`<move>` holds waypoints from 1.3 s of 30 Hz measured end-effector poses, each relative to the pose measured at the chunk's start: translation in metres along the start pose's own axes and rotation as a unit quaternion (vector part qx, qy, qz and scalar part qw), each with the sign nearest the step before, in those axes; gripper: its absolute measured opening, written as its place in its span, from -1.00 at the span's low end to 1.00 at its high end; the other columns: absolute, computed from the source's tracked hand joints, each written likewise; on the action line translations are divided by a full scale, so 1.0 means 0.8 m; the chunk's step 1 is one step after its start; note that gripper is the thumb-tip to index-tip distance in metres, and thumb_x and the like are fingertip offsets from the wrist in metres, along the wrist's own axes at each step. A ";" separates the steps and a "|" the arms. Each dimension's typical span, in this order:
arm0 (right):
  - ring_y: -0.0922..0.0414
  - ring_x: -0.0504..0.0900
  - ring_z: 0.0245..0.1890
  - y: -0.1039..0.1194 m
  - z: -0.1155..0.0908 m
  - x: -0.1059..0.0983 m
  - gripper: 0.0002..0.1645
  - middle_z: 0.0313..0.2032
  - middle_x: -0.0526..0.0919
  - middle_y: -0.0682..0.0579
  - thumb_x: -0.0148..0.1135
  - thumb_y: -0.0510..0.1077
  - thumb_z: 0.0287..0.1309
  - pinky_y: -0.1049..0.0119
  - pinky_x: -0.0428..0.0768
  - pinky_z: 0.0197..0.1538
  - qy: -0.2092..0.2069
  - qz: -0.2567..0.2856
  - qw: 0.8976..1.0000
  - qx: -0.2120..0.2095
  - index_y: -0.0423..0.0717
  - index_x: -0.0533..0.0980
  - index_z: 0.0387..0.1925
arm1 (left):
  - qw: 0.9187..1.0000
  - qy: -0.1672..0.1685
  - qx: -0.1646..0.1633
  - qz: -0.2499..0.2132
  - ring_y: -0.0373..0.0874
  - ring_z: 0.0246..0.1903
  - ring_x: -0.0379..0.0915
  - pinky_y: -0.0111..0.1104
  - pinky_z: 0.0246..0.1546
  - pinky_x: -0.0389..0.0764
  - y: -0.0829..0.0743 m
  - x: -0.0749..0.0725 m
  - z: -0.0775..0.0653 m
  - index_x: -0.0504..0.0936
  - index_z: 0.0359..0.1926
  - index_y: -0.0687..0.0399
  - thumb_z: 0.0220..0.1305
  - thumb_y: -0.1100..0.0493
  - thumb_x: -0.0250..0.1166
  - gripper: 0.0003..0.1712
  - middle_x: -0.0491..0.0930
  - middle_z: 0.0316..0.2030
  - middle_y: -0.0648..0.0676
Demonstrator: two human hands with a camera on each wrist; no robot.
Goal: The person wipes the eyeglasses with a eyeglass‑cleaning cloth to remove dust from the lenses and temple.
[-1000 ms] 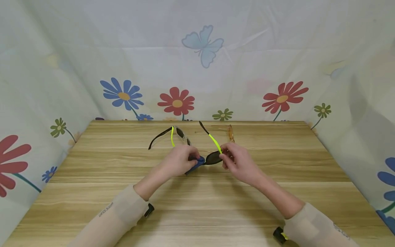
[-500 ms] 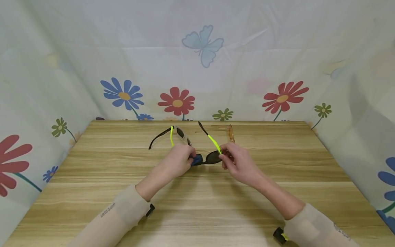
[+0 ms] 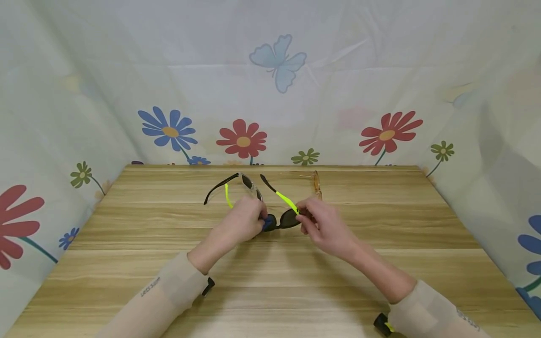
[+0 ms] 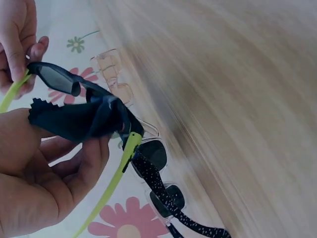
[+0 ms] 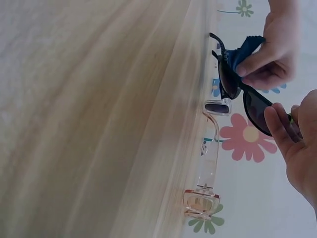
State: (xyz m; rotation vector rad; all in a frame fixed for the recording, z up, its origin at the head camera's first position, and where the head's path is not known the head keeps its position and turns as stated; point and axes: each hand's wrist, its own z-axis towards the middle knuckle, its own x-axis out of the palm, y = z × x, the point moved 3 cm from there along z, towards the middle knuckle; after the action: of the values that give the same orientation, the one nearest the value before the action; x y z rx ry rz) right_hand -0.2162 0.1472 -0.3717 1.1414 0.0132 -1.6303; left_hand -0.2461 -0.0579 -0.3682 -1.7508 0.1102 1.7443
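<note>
Black-framed sunglasses with dark lenses and neon-yellow temples are held above the table between both hands, temples unfolded. My right hand pinches them at the right hinge corner, thumb and fingers at the lens edge. On the other lens, my left hand pinches a dark blue cloth with a zigzag edge. In the right wrist view the left thumb presses that lens from the front, with cloth bunched behind the fingers. The left hand covers part of this lens in the head view.
Clear-framed sunglasses with black temples lie on the wooden table behind the left hand. Amber-tinted glasses lie farther back, beyond the right hand. A flower-printed curtain surrounds the table's back and sides.
The sunglasses have turned and shifted slightly left, their yellow temples swinging left. The right hand moved a little left with them. The cloth, spread below the left lens earlier, now shows less.
</note>
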 end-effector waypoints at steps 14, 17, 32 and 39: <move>0.32 0.59 -0.49 0.004 0.002 0.005 -0.82 -0.35 0.55 0.02 0.28 -0.46 0.30 0.46 0.58 -0.46 -0.008 0.000 1.000 -0.007 -0.24 0.53 -0.12 | 1.000 0.006 -0.021 -0.019 -0.17 -0.52 0.49 -0.33 -0.46 0.56 0.004 0.004 0.007 0.72 -0.45 0.16 0.18 0.40 0.42 -0.89 0.61 -0.54 -0.01; 0.32 0.59 -0.49 0.005 0.002 0.005 -0.81 -0.35 0.54 0.05 0.28 -0.46 0.30 0.47 0.58 -0.47 -0.011 -0.003 1.000 -0.013 -0.23 0.53 -0.12 | 1.000 0.004 -0.022 0.007 -0.15 -0.53 0.47 -0.31 -0.47 0.56 0.004 0.004 0.007 0.68 -0.51 0.13 0.15 0.46 0.37 -0.80 0.58 -0.57 -0.01; 0.33 0.59 -0.49 0.010 0.002 0.013 -0.81 -0.32 0.53 0.04 0.33 -0.45 0.25 0.52 0.56 -0.46 -0.014 -0.015 0.999 -0.034 -0.29 0.54 -0.13 | 0.998 0.018 -0.044 -0.028 -0.16 -0.48 0.51 -0.32 -0.41 0.59 0.010 0.006 0.011 0.73 -0.45 0.12 0.21 0.34 0.45 -0.88 0.61 -0.51 -0.03; 0.31 0.59 -0.50 0.007 0.001 0.017 -0.78 -0.35 0.53 0.03 0.32 -0.51 0.22 0.52 0.57 -0.46 -0.028 0.001 0.999 -0.041 -0.30 0.53 -0.14 | 0.998 0.019 -0.053 -0.025 -0.15 -0.46 0.52 -0.30 -0.38 0.60 0.014 0.009 0.014 0.73 -0.43 0.14 0.21 0.36 0.45 -0.90 0.62 -0.49 -0.01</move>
State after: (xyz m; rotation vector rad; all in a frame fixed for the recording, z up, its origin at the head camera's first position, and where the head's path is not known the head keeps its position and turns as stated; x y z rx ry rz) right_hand -0.2117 0.1346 -0.3779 1.0328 0.0429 -1.6436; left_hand -0.2603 -0.0583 -0.3777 -1.8463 -0.0093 1.7091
